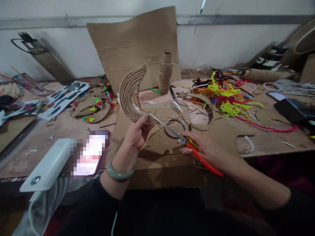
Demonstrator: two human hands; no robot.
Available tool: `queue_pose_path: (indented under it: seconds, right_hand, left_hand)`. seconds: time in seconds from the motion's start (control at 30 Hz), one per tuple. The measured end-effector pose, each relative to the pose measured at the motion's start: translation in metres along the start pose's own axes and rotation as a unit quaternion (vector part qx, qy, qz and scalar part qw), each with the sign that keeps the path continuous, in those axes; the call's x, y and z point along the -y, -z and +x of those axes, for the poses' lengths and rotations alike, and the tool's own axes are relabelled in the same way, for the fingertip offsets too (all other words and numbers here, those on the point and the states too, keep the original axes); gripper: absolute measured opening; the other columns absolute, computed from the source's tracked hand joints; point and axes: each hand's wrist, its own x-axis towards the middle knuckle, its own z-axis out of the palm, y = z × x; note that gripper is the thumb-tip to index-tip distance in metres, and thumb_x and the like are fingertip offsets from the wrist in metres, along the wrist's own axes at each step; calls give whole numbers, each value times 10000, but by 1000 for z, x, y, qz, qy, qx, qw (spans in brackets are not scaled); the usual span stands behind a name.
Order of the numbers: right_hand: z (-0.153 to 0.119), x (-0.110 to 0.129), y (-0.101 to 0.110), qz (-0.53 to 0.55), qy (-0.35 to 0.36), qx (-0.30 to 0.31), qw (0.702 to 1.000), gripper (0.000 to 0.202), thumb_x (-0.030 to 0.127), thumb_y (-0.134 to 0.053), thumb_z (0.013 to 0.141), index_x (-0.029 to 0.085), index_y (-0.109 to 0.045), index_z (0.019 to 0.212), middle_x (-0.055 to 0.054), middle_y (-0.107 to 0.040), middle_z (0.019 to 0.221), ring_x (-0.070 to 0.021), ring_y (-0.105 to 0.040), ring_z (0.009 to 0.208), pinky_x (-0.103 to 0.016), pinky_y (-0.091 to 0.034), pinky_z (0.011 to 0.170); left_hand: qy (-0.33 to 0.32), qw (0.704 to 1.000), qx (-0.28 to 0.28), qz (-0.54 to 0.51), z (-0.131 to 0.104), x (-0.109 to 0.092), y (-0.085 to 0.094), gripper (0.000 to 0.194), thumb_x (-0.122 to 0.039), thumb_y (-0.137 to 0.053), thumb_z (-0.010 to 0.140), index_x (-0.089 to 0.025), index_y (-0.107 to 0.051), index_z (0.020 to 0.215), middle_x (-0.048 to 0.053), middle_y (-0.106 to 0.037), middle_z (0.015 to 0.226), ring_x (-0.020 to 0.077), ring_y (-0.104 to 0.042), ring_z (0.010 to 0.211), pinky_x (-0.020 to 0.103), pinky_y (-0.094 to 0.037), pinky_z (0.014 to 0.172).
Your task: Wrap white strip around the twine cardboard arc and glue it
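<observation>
A curved crescent piece covered in rows of brown twine (128, 95) stands raised in front of me. My left hand (139, 132) pinches its lower end between thumb and fingers. In my right hand (200, 147) are scissors (197, 154) with orange-red and yellow handles. Their blades point up and left, with the tip close to my left thumb at the piece's lower end. Whether the blades touch the twine I cannot tell. Behind the blades a roll of tape (176, 127) lies on the cardboard (157, 144). A tube wound with twine (164, 73) stands farther back.
A cardboard sheet (137, 42) leans against the wall. Bright pipe cleaners (228, 101) heap at the right. Leftward are a twine-covered piece with small flowers (91, 109), a phone (92, 154), a white power bank (49, 164) with a cable, and a tilted bottle (50, 60).
</observation>
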Motion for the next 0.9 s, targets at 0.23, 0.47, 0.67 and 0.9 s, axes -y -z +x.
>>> queue_pose_path:
  seconds: [0.23, 0.47, 0.67, 0.9]
  right_hand:
    - [1, -5, -7, 21, 7, -2, 1000, 459, 519, -567, 831, 233, -599, 1188, -90, -724, 1001, -260, -685, 890, -377, -552, 778]
    - [2, -4, -7, 10, -11, 12, 1000, 508, 537, -547, 832, 190, -586, 1200, -110, -718, 967, -265, -684, 876, -385, -549, 767]
    - [3, -10, -1, 9, -31, -10, 999, 501, 519, -547, 833, 198, -581, 1216, -104, -721, 993, -260, -689, 889, -381, -552, 776]
    - [-3, 0, -7, -212, -24, 73, 974, 423, 370, -594, 838, 220, -584, 1233, -116, -709, 1105, -314, -684, 975, -402, -539, 751]
  left_hand:
    - [4, 1000, -9, 0, -1, -1, 0, 135, -108, -759, 661, -169, -662, 732, -48, -710, 678, 78, -658, 557, 141, -537, 493]
    - [4, 1000, 2, -14, -1, -1, -2, 132, -82, -746, 650, -173, -663, 698, -42, -719, 683, 85, -663, 568, 143, -533, 489]
    - [5, 1000, -17, -7, -3, -3, -3, 118, -87, -725, 676, -176, -647, 668, -48, -704, 654, 79, -650, 551, 146, -527, 499]
    - [-24, 999, 37, 1, -3, -2, -1, 196, -126, -813, 572, -170, -649, 671, -47, -700, 642, 80, -644, 548, 132, -523, 488]
